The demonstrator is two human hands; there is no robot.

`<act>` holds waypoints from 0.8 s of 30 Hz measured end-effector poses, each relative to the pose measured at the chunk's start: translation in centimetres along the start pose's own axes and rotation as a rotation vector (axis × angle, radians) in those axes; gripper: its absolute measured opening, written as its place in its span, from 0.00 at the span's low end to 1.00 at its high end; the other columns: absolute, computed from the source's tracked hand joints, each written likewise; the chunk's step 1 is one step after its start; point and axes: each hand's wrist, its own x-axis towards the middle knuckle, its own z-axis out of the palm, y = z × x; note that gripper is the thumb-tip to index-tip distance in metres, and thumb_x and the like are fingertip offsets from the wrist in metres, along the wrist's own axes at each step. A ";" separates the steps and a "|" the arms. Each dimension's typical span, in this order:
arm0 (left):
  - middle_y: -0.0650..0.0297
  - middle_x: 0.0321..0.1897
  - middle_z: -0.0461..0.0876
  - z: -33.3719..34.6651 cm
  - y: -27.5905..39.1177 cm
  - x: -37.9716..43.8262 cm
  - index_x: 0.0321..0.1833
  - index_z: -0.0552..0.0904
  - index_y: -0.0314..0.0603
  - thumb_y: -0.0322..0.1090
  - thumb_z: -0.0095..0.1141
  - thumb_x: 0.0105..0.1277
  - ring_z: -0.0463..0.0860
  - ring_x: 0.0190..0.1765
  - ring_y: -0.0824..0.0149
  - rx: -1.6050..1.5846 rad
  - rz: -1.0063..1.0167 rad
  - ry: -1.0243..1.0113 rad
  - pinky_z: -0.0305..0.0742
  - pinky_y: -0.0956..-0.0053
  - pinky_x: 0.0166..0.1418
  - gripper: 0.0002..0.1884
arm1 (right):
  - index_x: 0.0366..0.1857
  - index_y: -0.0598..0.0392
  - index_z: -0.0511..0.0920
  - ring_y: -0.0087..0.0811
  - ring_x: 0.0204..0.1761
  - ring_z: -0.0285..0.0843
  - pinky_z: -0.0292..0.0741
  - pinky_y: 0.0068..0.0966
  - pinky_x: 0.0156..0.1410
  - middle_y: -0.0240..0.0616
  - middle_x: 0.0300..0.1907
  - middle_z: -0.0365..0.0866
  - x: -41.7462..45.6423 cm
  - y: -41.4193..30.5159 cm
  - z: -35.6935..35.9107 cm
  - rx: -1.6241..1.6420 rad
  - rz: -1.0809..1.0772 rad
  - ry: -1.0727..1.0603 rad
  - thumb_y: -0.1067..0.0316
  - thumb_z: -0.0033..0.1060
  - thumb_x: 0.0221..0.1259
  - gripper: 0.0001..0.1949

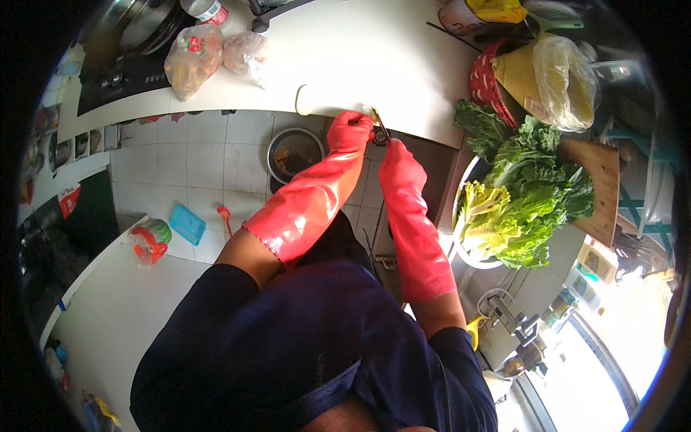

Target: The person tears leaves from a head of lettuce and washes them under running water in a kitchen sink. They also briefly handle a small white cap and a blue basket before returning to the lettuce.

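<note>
Both of my hands wear long red rubber gloves. At the counter's front edge, my left hand is closed against a long pale vegetable, perhaps a white radish; glare washes out its outline. The fingers hide part of its right end. My right hand grips a slim dark tool, a knife or a peeler, pointing up and left toward that end. Its working edge is too small to make out. The two hands are close together but apart.
The white counter carries plastic food bags beside a black cooktop. Below stands a round bin with scraps. Leafy greens overfill a white basin at right, near a red basket and wooden board.
</note>
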 end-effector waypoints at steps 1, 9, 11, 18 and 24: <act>0.63 0.28 0.86 0.0 0.0 0.1 0.40 0.84 0.37 0.29 0.67 0.68 0.85 0.24 0.69 0.004 -0.005 -0.002 0.81 0.73 0.28 0.05 | 0.52 0.43 0.79 0.56 0.43 0.87 0.81 0.52 0.45 0.46 0.40 0.89 0.2 0.0 0.3 0.007 0.001 0.020 0.54 0.48 0.76 0.12; 0.62 0.29 0.87 -0.2 -0.2 0.3 0.40 0.85 0.39 0.31 0.69 0.68 0.85 0.24 0.68 -0.004 -0.017 0.003 0.80 0.73 0.27 0.05 | 0.50 0.44 0.80 0.56 0.44 0.86 0.80 0.53 0.45 0.46 0.38 0.88 1.6 -0.7 2.1 0.056 -0.001 0.061 0.55 0.48 0.76 0.12; 0.60 0.31 0.89 -0.1 0.1 0.0 0.42 0.85 0.38 0.32 0.70 0.68 0.86 0.26 0.66 -0.007 -0.056 0.003 0.82 0.72 0.30 0.07 | 0.50 0.43 0.80 0.56 0.44 0.86 0.80 0.53 0.45 0.46 0.38 0.88 1.9 -0.3 2.8 0.055 -0.013 0.092 0.55 0.48 0.76 0.12; 0.62 0.30 0.87 0.1 0.6 -0.3 0.41 0.83 0.39 0.30 0.69 0.68 0.85 0.23 0.68 -0.024 -0.072 0.015 0.80 0.73 0.27 0.06 | 0.49 0.44 0.81 0.57 0.44 0.86 0.80 0.51 0.47 0.49 0.39 0.88 3.5 1.0 4.9 0.105 -0.066 0.115 0.53 0.49 0.76 0.12; 0.61 0.33 0.89 -0.1 1.5 -0.9 0.42 0.84 0.39 0.31 0.71 0.68 0.86 0.26 0.67 -0.005 -0.129 -0.007 0.83 0.72 0.30 0.08 | 0.48 0.46 0.82 0.57 0.43 0.86 0.81 0.49 0.48 0.49 0.38 0.88 4.3 1.0 4.9 0.168 -0.080 0.155 0.52 0.54 0.75 0.13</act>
